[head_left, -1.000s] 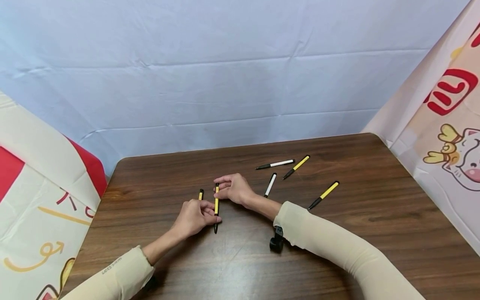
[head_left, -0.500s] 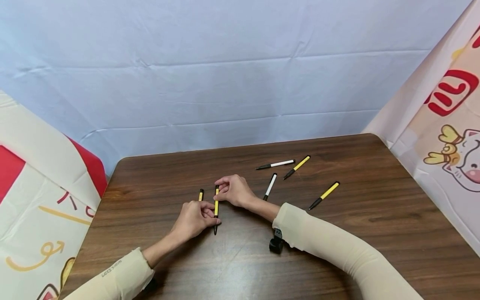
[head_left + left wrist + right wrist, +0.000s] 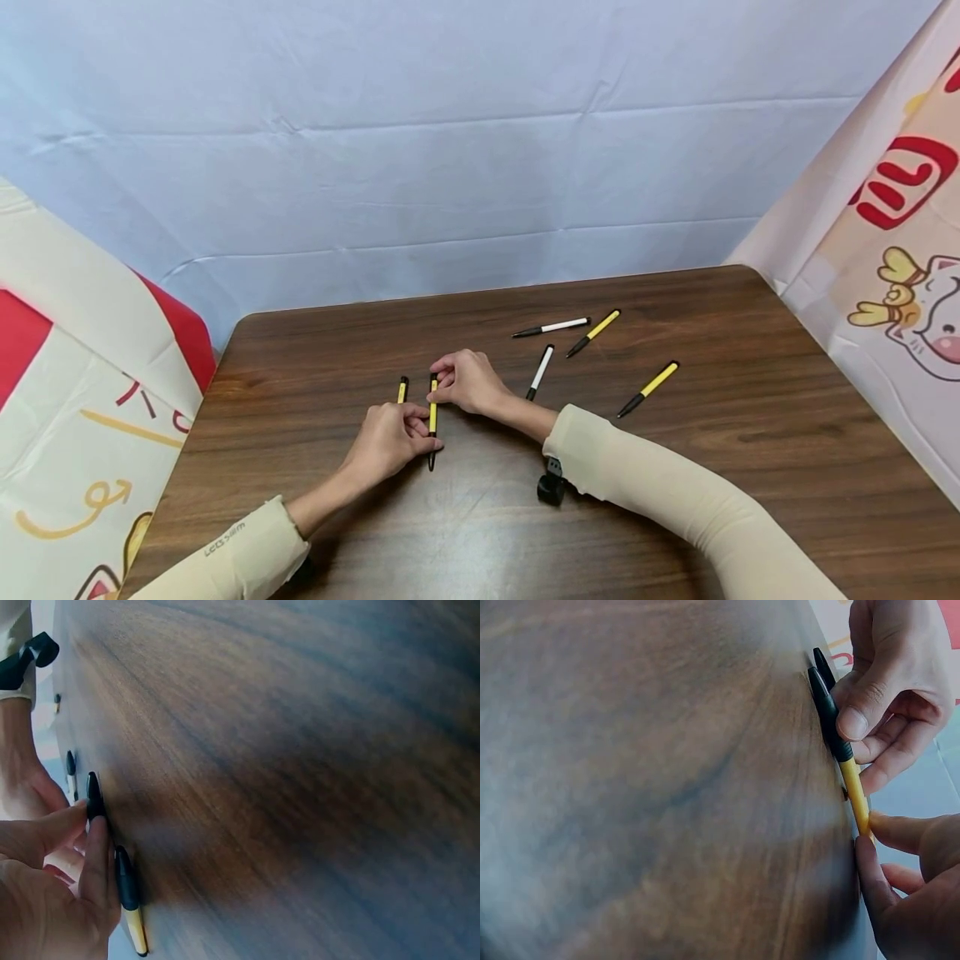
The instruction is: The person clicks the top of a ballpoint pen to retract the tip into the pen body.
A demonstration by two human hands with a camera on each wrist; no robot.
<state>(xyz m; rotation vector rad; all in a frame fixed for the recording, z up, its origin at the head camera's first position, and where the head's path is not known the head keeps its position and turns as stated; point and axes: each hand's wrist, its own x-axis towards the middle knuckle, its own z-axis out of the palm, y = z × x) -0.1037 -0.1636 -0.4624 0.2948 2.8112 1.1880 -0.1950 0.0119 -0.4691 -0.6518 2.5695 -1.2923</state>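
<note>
1. Pen in yellow and black (image 3: 433, 417) is spanning the gap between a person's two hands, left of centre on the brown table (image 3: 480, 533), its dark tip pointing near and its other end far; whether it is resting fully on the wood, the views are not making certain.
2. Weight is probably counting for little: the slim, plastic-looking barrel should be handling as light, stiff and hard to break, though its smooth, rounded side may be slipping or rolling easily. The dark grip section is looking like the surest hold, with the far end suiting a second, steadying pinch.
3. Left hand (image 3: 386, 446) is pinching the near, dark section, thumb and fingertips closed to the pen's thickness.
4. Right hand (image 3: 470, 382) is pinching the far end just as narrowly between thumb and finger.
5. Second yellow pen (image 3: 402, 390) is lying just left, roughly parallel, partly hidden behind the left hand.
6. Off to the right, near white pen (image 3: 543, 367), far white pen (image 3: 564, 327), far yellow pen (image 3: 600, 328) and rightmost yellow pen (image 3: 660, 379) are lying at assorted angles.
</note>
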